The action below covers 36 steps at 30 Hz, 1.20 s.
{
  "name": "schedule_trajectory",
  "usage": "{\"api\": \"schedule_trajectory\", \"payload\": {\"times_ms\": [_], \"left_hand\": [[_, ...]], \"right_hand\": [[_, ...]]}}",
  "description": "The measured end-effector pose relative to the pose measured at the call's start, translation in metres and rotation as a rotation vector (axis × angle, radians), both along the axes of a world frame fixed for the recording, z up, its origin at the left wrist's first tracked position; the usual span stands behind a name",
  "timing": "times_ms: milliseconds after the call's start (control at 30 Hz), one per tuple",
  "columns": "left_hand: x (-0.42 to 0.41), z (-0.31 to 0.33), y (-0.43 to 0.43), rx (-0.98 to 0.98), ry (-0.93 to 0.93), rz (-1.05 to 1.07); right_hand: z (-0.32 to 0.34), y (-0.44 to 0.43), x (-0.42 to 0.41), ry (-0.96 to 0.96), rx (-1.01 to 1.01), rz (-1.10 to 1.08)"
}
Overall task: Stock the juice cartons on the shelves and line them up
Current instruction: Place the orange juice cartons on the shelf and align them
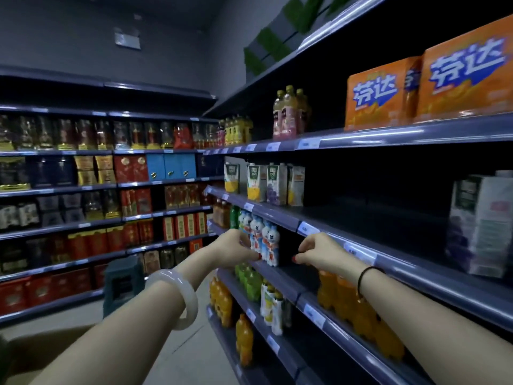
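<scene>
Dim shop aisle, grey shelving [277,213] running along the right side and the back wall. Four juice cartons [266,183] are standing in a row on the shelf above the hands. A lone carton [483,223] is standing well apart at the right, blurred. Left hand [236,247] is reaching to the white bottles [268,243] one shelf lower, fingers curling against the nearest; grip or mere touch, cannot tell. Right hand [319,250] is hovering by the dark gap beside them, fingers curling in, gripping nothing visible. Orange boxes [380,98] are sitting on the upper shelf.
</scene>
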<state>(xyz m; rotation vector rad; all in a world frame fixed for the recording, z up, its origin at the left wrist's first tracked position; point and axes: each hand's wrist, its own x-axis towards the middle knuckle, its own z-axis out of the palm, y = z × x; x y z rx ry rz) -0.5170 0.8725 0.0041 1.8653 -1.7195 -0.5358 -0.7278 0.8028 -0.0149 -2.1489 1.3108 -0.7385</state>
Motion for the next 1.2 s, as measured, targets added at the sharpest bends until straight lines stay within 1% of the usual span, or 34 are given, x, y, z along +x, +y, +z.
{"api": "schedule_trajectory", "payload": {"times_ms": [167,367,667,767,867,1067,1200], "left_hand": [[0.053,-0.01,-0.077,0.009,0.042,-0.029],[0.106,-0.036,-0.179,0.01,0.045,-0.053],[0.182,-0.001,-0.354,-0.15,0.116,-0.101],[0.204,-0.003,-0.401,-0.14,0.134,-0.095],[0.221,-0.007,-0.444,-0.158,0.2,-0.11],[0.265,-0.017,-0.542,-0.154,0.296,-0.201],[0.299,-0.017,-0.598,-0.168,0.309,-0.267]], "right_hand": [[-0.002,-0.067,0.051,-0.015,0.0,-0.074],[-0.01,-0.165,0.107,-0.014,-0.029,-0.137],[0.013,-0.321,0.166,-0.057,-0.067,-0.269],[0.013,-0.358,0.183,-0.034,-0.065,-0.315],[0.017,-0.388,0.194,-0.025,-0.089,-0.364],[0.008,-0.448,0.226,-0.02,-0.094,-0.525],[-0.001,-0.474,0.248,-0.091,-0.079,-0.675]]}}
